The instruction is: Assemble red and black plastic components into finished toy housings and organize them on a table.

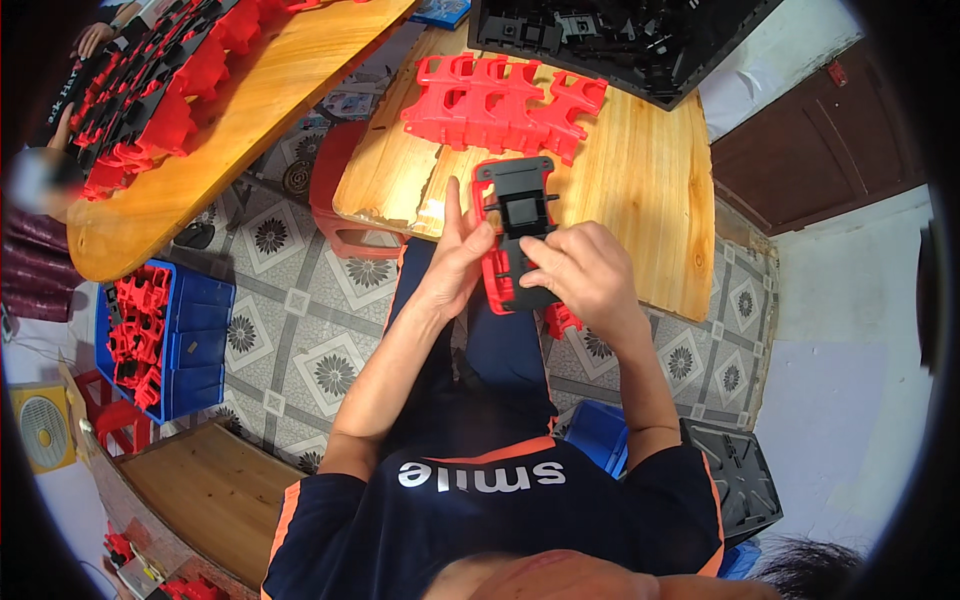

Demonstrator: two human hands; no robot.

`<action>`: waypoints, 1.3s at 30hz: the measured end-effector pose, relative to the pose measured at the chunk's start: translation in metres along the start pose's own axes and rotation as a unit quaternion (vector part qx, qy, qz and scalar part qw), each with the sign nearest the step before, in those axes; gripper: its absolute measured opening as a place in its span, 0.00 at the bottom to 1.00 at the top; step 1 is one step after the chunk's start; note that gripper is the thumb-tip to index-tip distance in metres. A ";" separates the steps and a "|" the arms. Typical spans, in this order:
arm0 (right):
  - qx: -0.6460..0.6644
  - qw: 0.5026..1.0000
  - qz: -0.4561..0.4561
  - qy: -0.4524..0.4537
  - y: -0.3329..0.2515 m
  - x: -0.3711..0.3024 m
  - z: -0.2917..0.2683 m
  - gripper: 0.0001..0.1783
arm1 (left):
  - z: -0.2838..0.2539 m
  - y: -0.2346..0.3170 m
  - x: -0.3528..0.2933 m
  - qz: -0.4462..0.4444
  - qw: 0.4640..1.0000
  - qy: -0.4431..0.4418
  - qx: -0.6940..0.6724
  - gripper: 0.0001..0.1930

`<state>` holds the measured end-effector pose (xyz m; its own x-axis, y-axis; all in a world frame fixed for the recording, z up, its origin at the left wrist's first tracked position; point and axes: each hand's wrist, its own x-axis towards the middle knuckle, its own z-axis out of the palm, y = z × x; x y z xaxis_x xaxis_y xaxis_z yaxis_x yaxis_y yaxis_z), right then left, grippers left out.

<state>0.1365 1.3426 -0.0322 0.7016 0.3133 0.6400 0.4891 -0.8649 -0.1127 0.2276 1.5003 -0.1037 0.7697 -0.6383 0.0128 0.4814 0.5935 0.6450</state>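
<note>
A red plastic frame (491,268) with a black plastic insert (522,212) laid in it is held over my lap, by the near edge of the wooden table. My left hand (456,262) grips the frame's left side, with one finger sticking up past it. From the right, my right hand (588,272) has its fingers bent onto the lower part of the black insert, pressed against it. The underside of the piece is hidden. Just beyond it, several red plastic frames (470,115) lie in joined-looking rows on the table.
A black bin (655,88) of black parts stands at the table's far right. Left of it, another wooden table (250,130) carries red and black pieces, with another person's hand (95,38) beyond. A blue crate (200,345) of red pieces and a red stool (340,190) stand left.
</note>
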 end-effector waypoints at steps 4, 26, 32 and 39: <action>0.098 0.969 0.170 0.148 0.020 -0.002 0.028 0.19 | 0.012 0.009 -0.001 0.001 0.997 0.021 0.080 0.47; 0.150 0.986 0.060 0.031 0.012 -0.008 0.024 0.22 | 0.020 0.006 -0.007 0.066 0.988 0.060 0.124 0.47; 0.566 0.722 0.394 0.062 0.033 0.026 0.061 0.15 | 0.016 0.003 -0.003 0.090 0.971 0.002 0.221 0.46; 0.603 0.730 0.316 -0.066 -0.017 0.043 0.056 0.44 | 0.008 0.037 -0.048 0.223 0.956 0.158 0.108 0.44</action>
<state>0.1876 1.3932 -0.0455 0.9894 0.1052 0.0999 0.0900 0.0955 -0.9914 0.2055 1.5494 -0.0742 0.9827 -0.1460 0.1140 0.0048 0.6351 0.7724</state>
